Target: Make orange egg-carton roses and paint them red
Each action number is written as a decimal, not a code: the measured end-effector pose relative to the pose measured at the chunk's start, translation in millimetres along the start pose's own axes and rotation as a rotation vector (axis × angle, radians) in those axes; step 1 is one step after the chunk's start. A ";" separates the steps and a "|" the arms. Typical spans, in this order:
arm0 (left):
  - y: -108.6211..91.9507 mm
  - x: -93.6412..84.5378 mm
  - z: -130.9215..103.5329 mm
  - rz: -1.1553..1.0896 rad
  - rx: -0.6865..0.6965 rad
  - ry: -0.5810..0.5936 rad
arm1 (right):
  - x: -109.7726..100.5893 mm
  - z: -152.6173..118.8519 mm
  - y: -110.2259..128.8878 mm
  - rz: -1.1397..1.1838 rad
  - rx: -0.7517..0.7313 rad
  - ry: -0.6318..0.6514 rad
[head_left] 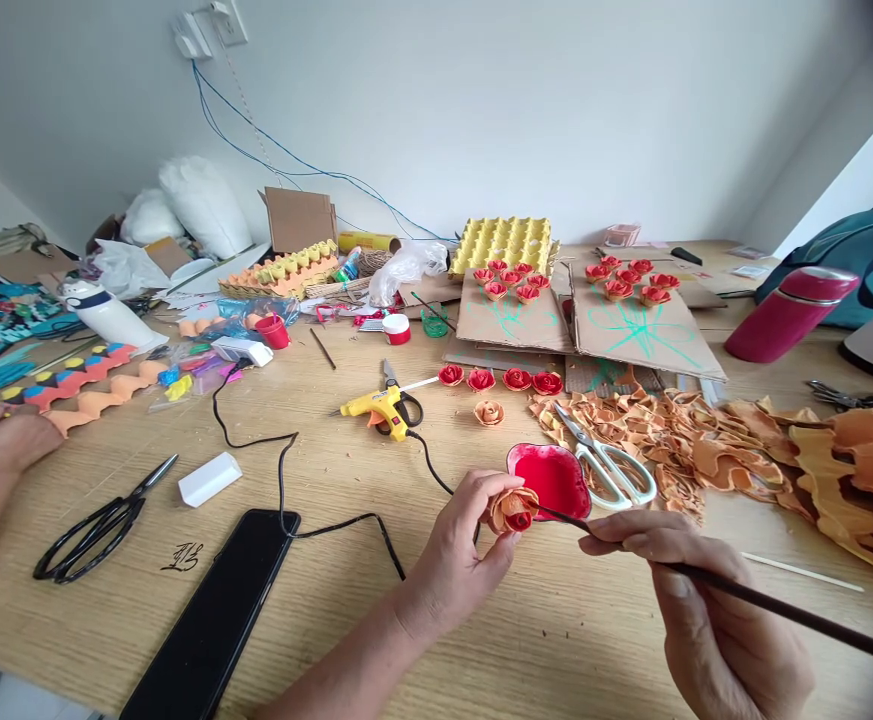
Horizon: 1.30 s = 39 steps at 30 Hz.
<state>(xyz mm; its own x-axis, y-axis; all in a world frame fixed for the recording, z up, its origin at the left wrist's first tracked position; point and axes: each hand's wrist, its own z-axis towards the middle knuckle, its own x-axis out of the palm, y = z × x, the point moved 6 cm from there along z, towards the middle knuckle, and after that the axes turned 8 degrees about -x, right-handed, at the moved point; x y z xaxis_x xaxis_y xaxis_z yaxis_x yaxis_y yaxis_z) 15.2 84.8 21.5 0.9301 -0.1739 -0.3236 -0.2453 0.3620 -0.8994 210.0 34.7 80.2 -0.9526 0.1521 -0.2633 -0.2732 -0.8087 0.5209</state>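
The right hand (713,590), fingers closed round the brush (833,631), does best to touch the flower (512,508) only lightly, while the left hand (451,560) pinches it between thumb and fingers without crushing it, just left of the red dish (545,462)

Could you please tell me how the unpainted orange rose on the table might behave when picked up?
The unpainted orange rose is probably light, being small with thin petals. Its open petal edges would likely dent or tear if squeezed. Its low, wide shape suggests little rolling.
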 end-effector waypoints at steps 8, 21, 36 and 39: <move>-6.3 0.7 -1.5 0.013 0.043 0.042 | 10.1 -10.7 -4.5 -0.023 -0.006 0.132; -4.8 -1.2 0.4 0.036 0.048 -0.003 | -0.8 -17.2 -1.1 -0.030 -0.105 0.316; -9.9 2.1 -2.3 0.059 0.141 0.066 | 8.5 -20.9 -4.4 -0.074 -0.057 0.347; -8.9 3.0 -2.4 0.079 0.157 0.077 | 8.6 -19.8 -2.4 -0.050 -0.054 0.367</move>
<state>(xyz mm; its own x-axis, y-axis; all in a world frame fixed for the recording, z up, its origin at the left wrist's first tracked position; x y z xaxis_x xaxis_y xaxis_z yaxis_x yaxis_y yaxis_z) 19.5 78.8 27.8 0.8844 -0.2069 -0.4182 -0.2652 0.5147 -0.8154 205.1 26.7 60.6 -0.8243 -0.0134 -0.5660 -0.3016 -0.8357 0.4589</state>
